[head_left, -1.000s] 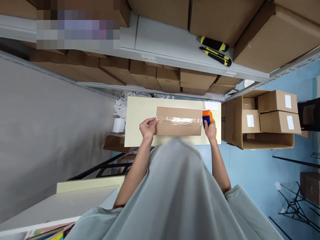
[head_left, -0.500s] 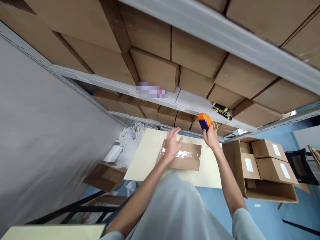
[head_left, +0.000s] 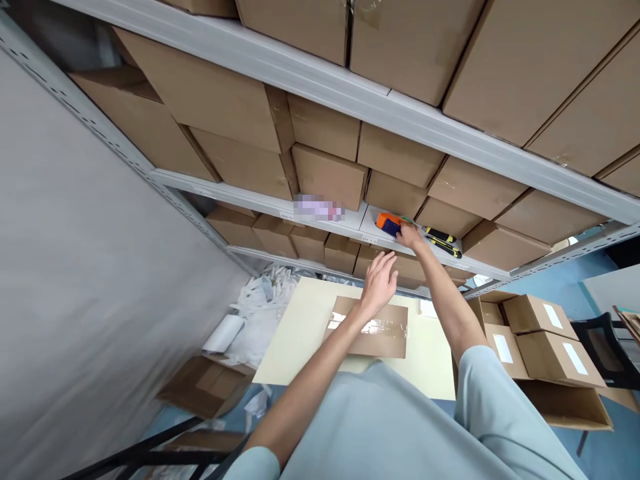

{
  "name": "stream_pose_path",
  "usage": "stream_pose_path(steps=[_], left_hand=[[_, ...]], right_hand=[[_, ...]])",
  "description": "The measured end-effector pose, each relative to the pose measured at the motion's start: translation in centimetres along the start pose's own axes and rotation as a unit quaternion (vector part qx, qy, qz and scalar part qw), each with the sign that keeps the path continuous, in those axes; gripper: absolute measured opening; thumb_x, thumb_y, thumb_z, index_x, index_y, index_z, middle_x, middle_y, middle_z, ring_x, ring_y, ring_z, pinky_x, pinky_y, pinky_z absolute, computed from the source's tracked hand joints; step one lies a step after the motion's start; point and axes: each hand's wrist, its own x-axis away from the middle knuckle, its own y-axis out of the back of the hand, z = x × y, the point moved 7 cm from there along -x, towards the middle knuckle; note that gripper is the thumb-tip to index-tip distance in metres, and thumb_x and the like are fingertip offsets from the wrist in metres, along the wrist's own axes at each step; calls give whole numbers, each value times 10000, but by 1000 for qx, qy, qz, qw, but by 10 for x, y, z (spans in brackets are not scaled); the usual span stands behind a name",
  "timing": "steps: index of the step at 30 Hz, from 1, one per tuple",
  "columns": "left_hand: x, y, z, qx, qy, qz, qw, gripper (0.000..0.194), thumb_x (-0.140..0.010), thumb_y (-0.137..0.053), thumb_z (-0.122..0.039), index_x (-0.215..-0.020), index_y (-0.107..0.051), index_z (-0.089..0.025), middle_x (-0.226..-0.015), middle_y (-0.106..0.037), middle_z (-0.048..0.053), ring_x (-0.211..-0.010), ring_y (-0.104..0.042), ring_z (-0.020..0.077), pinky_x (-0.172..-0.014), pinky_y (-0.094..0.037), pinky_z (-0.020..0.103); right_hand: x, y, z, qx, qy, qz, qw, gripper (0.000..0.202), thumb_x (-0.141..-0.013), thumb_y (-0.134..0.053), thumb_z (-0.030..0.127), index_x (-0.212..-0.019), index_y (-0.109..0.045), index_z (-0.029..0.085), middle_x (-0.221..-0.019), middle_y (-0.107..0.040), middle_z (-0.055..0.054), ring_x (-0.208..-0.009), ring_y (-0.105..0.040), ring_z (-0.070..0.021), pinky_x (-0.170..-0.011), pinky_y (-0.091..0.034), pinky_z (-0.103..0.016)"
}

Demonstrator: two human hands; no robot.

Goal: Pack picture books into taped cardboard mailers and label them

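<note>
My right hand (head_left: 410, 236) grips an orange and dark blue tape dispenser (head_left: 388, 224) at the white shelf (head_left: 369, 229), beside two yellow-and-black utility knives (head_left: 442, 243). Whether the dispenser bears on the shelf board I cannot tell. My left hand (head_left: 380, 285) hovers with its fingers stretched out and nothing in them, above the far edge of a cardboard box (head_left: 385, 343). Clear shiny tape runs along the top of that box, which lies on a pale yellow tabletop (head_left: 286, 333). My left forearm hides part of the box.
Rows of brown cartons (head_left: 330, 175) fill the rack ahead. On the right an open carton (head_left: 565, 403) holds smaller labelled boxes (head_left: 547, 357), near a black chair (head_left: 603, 347). White scraps (head_left: 265, 310), a white roll (head_left: 223, 333) and another carton (head_left: 205, 387) lie left of the table.
My right hand has carried the tape dispenser forward and left, from above the table to the shelf. My left hand has lifted away from the box and moved forward. The view has shifted upward.
</note>
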Motion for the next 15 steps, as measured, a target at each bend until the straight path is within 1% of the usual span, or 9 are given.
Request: stream_pose_path(steps=[1, 3, 5, 6, 8, 10, 12, 13, 15], left_hand=[[10, 2, 10, 1, 8, 3, 1000, 474, -1037, -538, -232, -1501, -634, -214, -1614, -619, 121, -1586, -469, 322, -1313, -415, 586], [35, 8, 41, 2, 36, 2, 999, 477, -1043, -555, -295, -1506, -628, -199, -1615, -612, 147, -1574, -487, 333, -1319, -409, 586], [71, 19, 83, -6, 94, -12, 996, 499, -1030, -577, -341, -1498, -630, -177, -1605, -612, 174, -1550, -513, 355, -1324, -401, 589], [92, 24, 106, -10, 135, -20, 991, 518, -1013, -592, -339, -1503, -624, -173, -1597, -615, 179, -1538, -526, 362, -1328, -396, 591], [140, 34, 147, -26, 234, -32, 971, 568, -968, -621, -315, -1517, -606, -168, -1567, -631, 191, -1521, -544, 378, -1324, -400, 594], [182, 38, 171, -43, 312, -29, 949, 612, -973, -624, -340, -1545, -568, -131, -1577, -611, 223, -1539, -522, 395, -1332, -381, 597], [210, 31, 178, -57, 352, -11, 934, 677, -991, -634, -395, -1579, -516, -79, -1613, -562, 267, -1572, -481, 407, -1355, -338, 582], [217, 24, 176, -63, 357, -1, 932, 720, -998, -640, -416, -1597, -483, -50, -1641, -523, 290, -1594, -451, 410, -1369, -308, 570], [220, 5, 167, -76, 340, 14, 937, 796, -1018, -631, -456, -1642, -403, -19, -1714, -415, 316, -1643, -370, 414, -1388, -255, 561]], right_hand=[[6, 0, -3, -7, 2, -29, 1000, 494, -1039, -527, 222, -1507, -549, 64, -1520, -635, -258, -1439, -563, -360, -1253, -367, -493], [31, -4, -11, -46, 16, -119, 992, 550, -1060, -478, 274, -1562, -489, 51, -1579, -569, -272, -1476, -506, -372, -1273, -340, -539], [76, -21, -23, -114, 34, -215, 969, 571, -1085, -420, 331, -1589, -462, 67, -1606, -539, -267, -1499, -479, -364, -1279, -342, -563], [103, -38, -30, -149, 37, -238, 959, 580, -1097, -393, 363, -1605, -449, 89, -1621, -529, -257, -1520, -466, -353, -1284, -343, -571], [162, -86, -42, -204, 16, -226, 952, 606, -1117, -364, 430, -1642, -418, 130, -1653, -508, -240, -1564, -434, -338, -1294, -348, -586], [221, -141, -47, -246, -32, -179, 952, 647, -1126, -331, 477, -1667, -389, 128, -1690, -471, -244, -1601, -405, -335, -1308, -344, -599], [270, -190, -45, -270, -83, -120, 952, 707, -1128, -297, 526, -1687, -357, 97, -1732, -411, -256, -1638, -364, -339, -1330, -322, -602], [288, -210, -42, -277, -104, -92, 951, 746, -1126, -289, 555, -1698, -335, 79, -1750, -379, -263, -1655, -339, -342, -1342, -306, -601], [309, -240, -36, -289, -138, -51, 946, 833, -1115, -299, 616, -1715, -279, 38, -1776, -319, -282, -1683, -286, -354, -1360, -274, -600]])
